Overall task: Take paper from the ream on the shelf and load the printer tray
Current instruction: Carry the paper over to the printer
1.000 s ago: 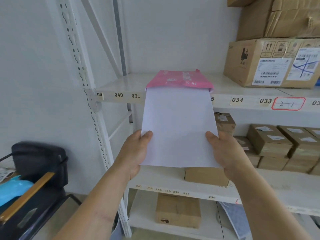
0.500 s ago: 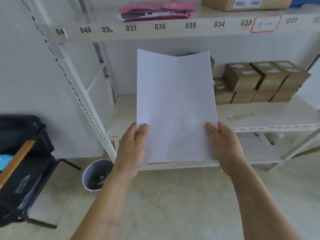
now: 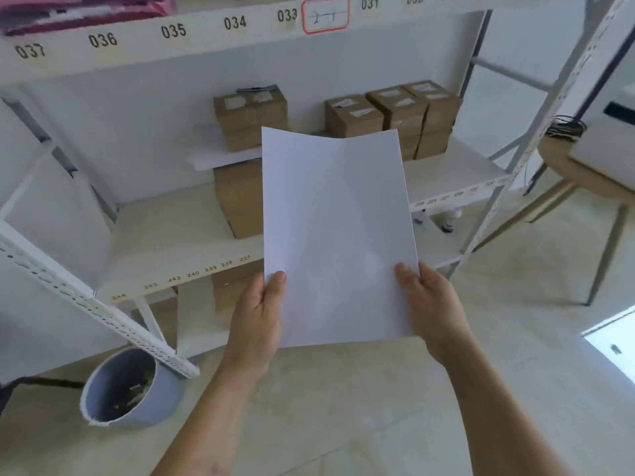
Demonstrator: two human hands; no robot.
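I hold a thin stack of white paper upright in front of me, its top edge slightly bowed. My left hand pinches its lower left edge, thumb on the front. My right hand pinches the lower right edge the same way. The pink ream wrapper lies on the top shelf at the upper left, partly cut off by the frame. A white printer sits on a round wooden table at the far right, only partly in view.
The white metal shelf holds several brown cardboard boxes. A grey waste bin stands on the floor at the lower left. The wooden table's legs stand to the right, with pale floor between.
The paper has come out of the pink ream and away from the shelf. My view has swung down and to the right, bringing the table and printer into sight.
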